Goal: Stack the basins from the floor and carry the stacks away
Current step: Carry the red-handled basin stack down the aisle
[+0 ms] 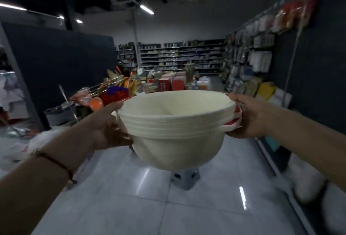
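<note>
Shop aisle, grey tiled floor (187,212), stocked shelves (177,56) behind. Cream basin stack (174,128) held at chest height, off floor; left hand (110,128) and right hand (250,116) fingers curled round opposite rims. Carry step, probably. Next: walk steady, keep stack level.

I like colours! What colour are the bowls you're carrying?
Cream-white basins, with red handles peeking out at the side, seen in the head view.

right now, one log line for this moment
phase: carrying | stack of basins: off floor, nested | left hand: grips rim | right hand: grips rim | place: shop aisle
</note>
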